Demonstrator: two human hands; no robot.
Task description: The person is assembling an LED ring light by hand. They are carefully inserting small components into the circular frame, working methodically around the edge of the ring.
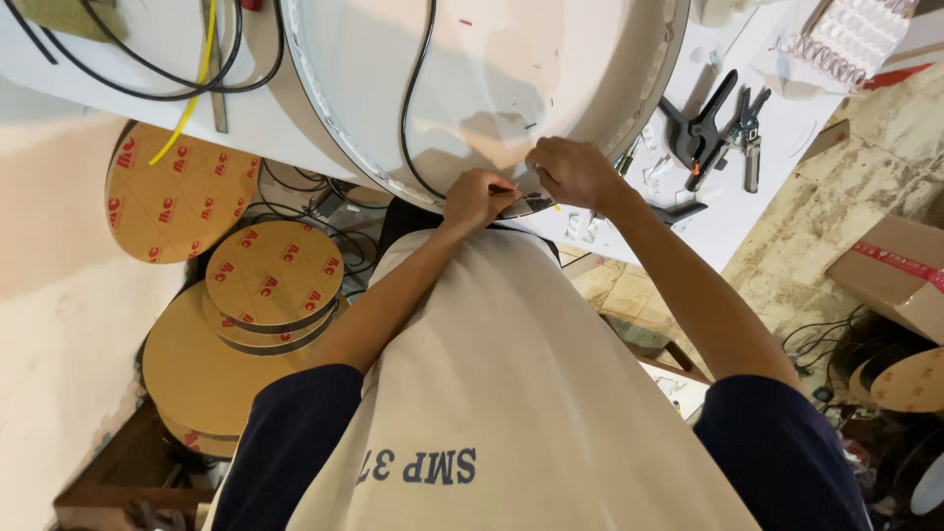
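I see my left hand (479, 198) and right hand (573, 171) close together at the near rim of the big round white disc (472, 69) on the worktop (757, 187), both pinching a thin dark strip (526, 205) between their fingertips. The strip lies along the disc's edge, between the hands. Black clamps (703, 123) rest right of my right hand.

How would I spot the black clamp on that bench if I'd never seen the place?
Start at the big round white drum on the white bench. Look just beyond its rim on the right hand side. The black clamp lies there, beside grey pliers; it alone is matte black with spread handles.
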